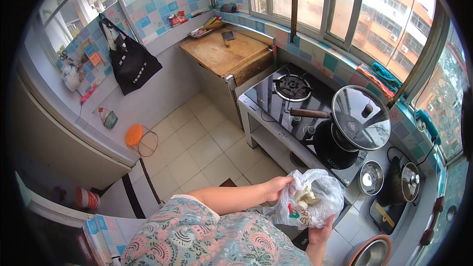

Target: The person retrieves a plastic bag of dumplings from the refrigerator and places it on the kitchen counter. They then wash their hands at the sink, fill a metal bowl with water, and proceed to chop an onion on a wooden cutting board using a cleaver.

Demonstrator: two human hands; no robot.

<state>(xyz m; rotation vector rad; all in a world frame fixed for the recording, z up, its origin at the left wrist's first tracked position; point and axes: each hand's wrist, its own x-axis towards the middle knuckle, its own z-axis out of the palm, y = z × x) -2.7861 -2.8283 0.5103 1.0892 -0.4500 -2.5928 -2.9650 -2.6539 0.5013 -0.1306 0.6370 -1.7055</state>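
A thin, clear plastic bag [331, 187] with a red and green print on it hangs in front of me, its mouth spread open. Pale, off-white lumps [306, 197] lie inside; their kind is not clear. My left hand [279, 187] pinches the bag's upper left edge between thumb and fingers. Lower down on the right, my right hand [321, 232] grips the bag, its fingers partly hidden by the plastic. The bag is beside the front edge of the counter, near a steel bowl [370, 178].
A lidded wok [361, 118] sits on the black gas stove [266, 96], its handle pointing left. A lidded pot [408, 182], a cleaver [384, 214] and a steel basin [372, 256] stand on the right. Farther off is a wooden board [221, 51]; a black bag [132, 61] hangs left.
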